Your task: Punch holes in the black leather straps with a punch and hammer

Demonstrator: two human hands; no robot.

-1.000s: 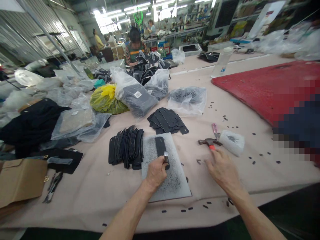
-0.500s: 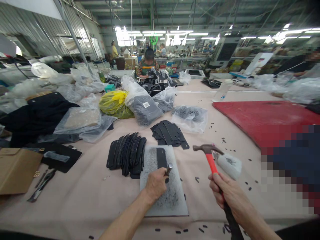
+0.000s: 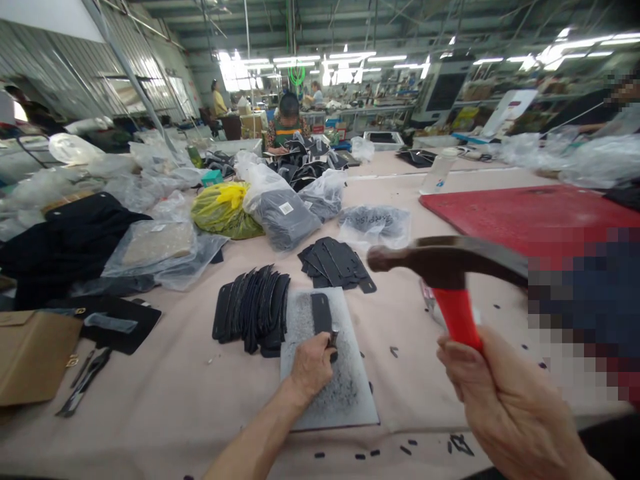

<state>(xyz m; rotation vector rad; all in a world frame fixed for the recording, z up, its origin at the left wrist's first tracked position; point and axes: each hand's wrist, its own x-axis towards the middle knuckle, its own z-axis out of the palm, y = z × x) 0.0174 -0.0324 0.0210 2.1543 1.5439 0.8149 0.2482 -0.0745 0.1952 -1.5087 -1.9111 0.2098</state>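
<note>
The left hand has its grip clamped on a short metal tool, which stands over the near end of a dark strip; whether the tool's lower end touches the strip is hidden by the fingers. The strip lies lengthwise on a speckled pale board, set toward the near edge of the pinkish worktop, around the middle of that edge. The right hand has its grip closed around the red handle of a claw hammer, held up in the air to the right of the board, the head level and the claw pointing right. Just beside the board's left side stands a packed row of dark pieces, and beyond its far edge a fanned pile of similar pieces. Small black bits lie scattered along the worktop's near edge. Farther back are a clear bag with lettering, a bag with a white label and a yellow bag. A red sheet covers part of the right side, and a brown box sits by the left edge near a cutter. Toward the far edge, a co-worker is behind a heap of dark pieces.
</note>
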